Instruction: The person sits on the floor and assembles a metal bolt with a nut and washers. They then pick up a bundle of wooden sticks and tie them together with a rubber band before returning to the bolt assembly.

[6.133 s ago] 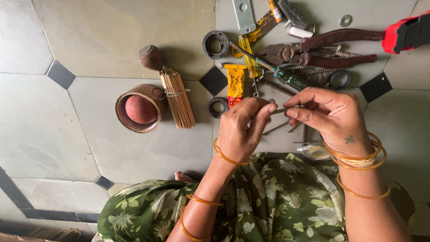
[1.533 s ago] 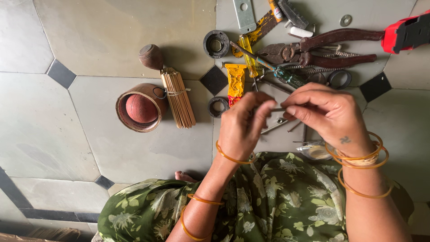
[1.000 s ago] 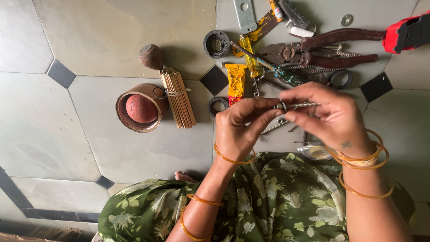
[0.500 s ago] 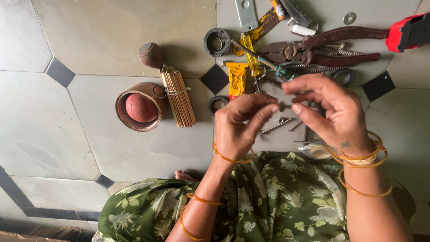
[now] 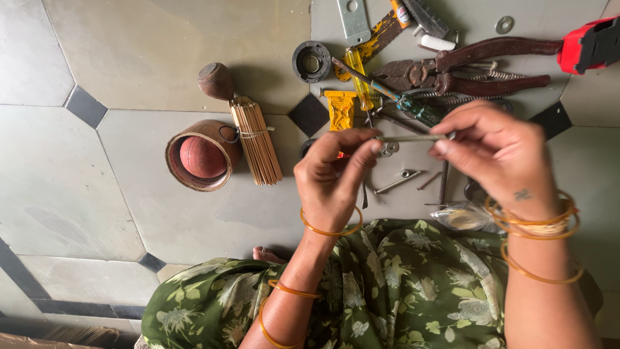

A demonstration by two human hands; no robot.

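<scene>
**Both hands pinch a thin metal rod held level above the tools**

The left hand [image 5: 336,174] grips one end of a thin metal rod [image 5: 410,137] between thumb and fingertips, closed firmly on it. The right hand [image 5: 500,152] pinches the opposite end, its fingers likewise closed on the rod. The rod lies roughly horizontal between the two hands, raised above the tiled floor [image 5: 129,194] and clear of the items below it.

Directly beneath the rod lie a washer [image 5: 389,148] and a loose bolt [image 5: 397,182]. Farther from the person are a pair of rust-coloured pliers [image 5: 465,68], a yellow-handled screwdriver [image 5: 358,77], a black round fitting [image 5: 311,61] and a red tool [image 5: 591,44] at the frame edge. To the left sit a bundle of thin sticks [image 5: 256,142] and a round container holding a red ball [image 5: 201,156].

Step in hand, as judged: the rod is being held at both ends for alignment, turning or inspection; which one cannot be told.

Requirement for the following move, as judged: keep both pinches steady so the rod stays level, and release only one end at a time, since small parts lie just below.
</scene>
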